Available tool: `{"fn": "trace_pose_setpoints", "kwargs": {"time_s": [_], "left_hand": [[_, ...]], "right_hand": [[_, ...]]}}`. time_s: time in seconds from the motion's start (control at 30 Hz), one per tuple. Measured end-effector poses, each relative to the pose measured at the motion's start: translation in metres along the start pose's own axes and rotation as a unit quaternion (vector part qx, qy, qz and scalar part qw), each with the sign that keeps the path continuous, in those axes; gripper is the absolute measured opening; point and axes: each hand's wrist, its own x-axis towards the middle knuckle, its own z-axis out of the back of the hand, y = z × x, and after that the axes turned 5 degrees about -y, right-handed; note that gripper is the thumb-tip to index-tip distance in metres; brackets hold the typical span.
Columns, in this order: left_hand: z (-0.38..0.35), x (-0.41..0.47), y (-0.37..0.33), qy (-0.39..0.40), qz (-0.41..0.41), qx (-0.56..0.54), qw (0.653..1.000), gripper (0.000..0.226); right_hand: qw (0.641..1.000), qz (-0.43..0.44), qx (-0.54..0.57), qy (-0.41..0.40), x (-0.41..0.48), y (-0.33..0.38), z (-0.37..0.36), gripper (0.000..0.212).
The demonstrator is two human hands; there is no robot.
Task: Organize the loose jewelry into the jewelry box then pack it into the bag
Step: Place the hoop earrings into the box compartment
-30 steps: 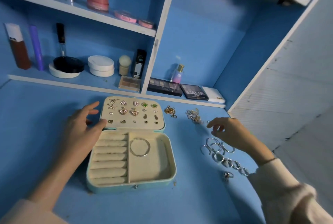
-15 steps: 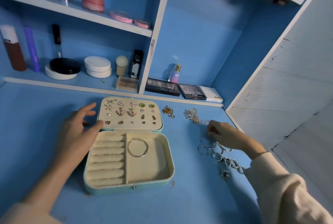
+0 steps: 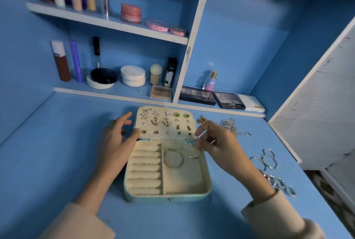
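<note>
Left hand (image 3: 115,142), hinge (image 3: 143,139); right hand (image 3: 221,150), bangle (image 3: 194,157)

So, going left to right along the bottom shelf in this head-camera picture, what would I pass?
Brown bottle → purple tube → black compact → stacked white jars → beige sponge → black box → NUDES palette → MATTE palette → white box.

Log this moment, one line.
left hand: thumb on jewelry box lid | right hand: pinches bangle over compartment | loose rings: on desk
</note>
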Motion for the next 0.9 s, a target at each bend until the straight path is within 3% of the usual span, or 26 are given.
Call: {"fn": "trace_pose_setpoints", "kwargs": {"time_s": [0.23,0.63,0.9], "left_hand": [[0.004,-0.003,-0.002,-0.021,-0.010,-0.033,0.999,0.036],[0.008,-0.003,-0.006,-0.022,-0.012,-0.037,0.999,0.033],[0.007,-0.001,-0.002,-0.006,-0.015,-0.041,0.999,0.036]], "right_hand": [[0.993,0.059,-0.100,-0.022,-0.007,0.005,-0.047,0.016],[0.988,0.091,-0.095,-0.083,-0.002,-0.008,-0.023,0.009],[0.974,-0.042,-0.217,0.044,0.019,-0.072,0.088,0.018]]}}
